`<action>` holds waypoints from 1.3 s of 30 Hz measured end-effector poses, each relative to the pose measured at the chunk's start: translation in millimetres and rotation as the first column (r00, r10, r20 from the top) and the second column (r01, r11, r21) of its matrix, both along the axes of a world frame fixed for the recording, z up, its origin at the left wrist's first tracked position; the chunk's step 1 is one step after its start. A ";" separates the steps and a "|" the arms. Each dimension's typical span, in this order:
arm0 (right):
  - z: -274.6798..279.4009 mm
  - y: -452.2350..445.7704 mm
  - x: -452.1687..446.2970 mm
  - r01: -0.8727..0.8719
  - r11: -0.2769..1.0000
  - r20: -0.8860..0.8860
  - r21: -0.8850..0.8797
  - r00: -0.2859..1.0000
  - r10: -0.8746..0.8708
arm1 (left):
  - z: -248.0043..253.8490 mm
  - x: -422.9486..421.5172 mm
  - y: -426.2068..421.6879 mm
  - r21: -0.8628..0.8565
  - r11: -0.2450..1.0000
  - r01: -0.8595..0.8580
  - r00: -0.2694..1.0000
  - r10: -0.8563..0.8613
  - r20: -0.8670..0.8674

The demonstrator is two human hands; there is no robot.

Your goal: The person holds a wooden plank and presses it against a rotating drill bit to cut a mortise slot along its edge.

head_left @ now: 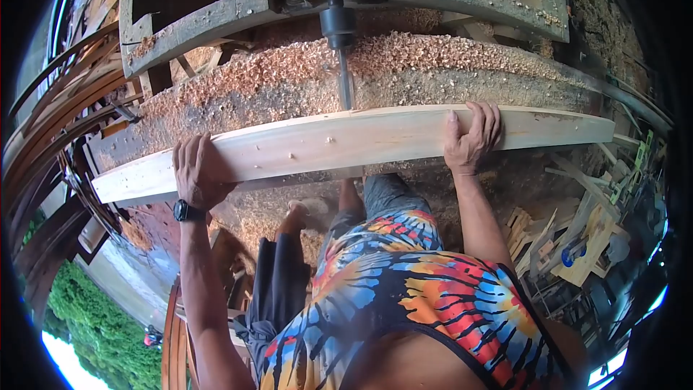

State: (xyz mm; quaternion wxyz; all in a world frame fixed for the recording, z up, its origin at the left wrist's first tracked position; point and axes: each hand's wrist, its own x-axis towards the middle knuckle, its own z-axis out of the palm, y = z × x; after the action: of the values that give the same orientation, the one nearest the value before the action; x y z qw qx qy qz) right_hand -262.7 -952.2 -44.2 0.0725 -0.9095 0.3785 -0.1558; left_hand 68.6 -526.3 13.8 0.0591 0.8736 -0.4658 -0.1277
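Observation:
A long, pale wooden board (375, 137) lies across the view in front of my body, with a few wood chips on its face. My left hand (195, 173), wearing a dark wristwatch (189, 211), grips the board toward its left end. Farther right, my right hand (473, 137) holds the board with fingers over the far edge and the thumb on its face. A vertical drill bit (345, 87) in a dark chuck (338, 25) comes down to the board's far edge between my hands. Whether the bit has entered the wood I cannot tell.
Shavings (404, 54) are heaped on the machine table (462, 87) behind the board. A weathered wooden beam (476, 3) crosses beyond. Curved wooden strips (58, 115) stand at left, scrap wood (577, 231) at right. Dark shorts (278, 274) and a leg show left of my body.

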 end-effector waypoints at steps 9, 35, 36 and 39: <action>0.9 -4.0 2.7 -0.009 1.000 -0.008 0.004 1.000 0.009 | -5.1 3.9 -1.3 -0.005 1.000 0.003 1.000 -0.003 -0.001; 4.1 -3.3 8.3 -0.020 1.000 -0.036 -0.003 0.999 0.020 | -13.0 15.9 -0.5 -0.087 0.994 0.068 0.998 -0.067 0.017; 4.0 -3.5 8.1 -0.022 1.000 -0.038 -0.004 0.999 0.022 | -13.4 16.4 0.0 -0.090 0.993 0.071 0.997 -0.070 0.016; 3.8 -3.4 7.9 -0.021 1.000 -0.043 -0.002 0.999 0.021 | -15.3 18.4 3.5 -0.087 0.993 0.075 0.997 -0.074 0.013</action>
State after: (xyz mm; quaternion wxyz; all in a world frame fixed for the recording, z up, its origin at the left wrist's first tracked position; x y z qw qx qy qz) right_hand -254.7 -955.6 -40.4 0.0651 -0.9166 0.3702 -0.1360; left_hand 87.0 -522.8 -1.5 0.0904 0.8529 -0.5033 -0.1051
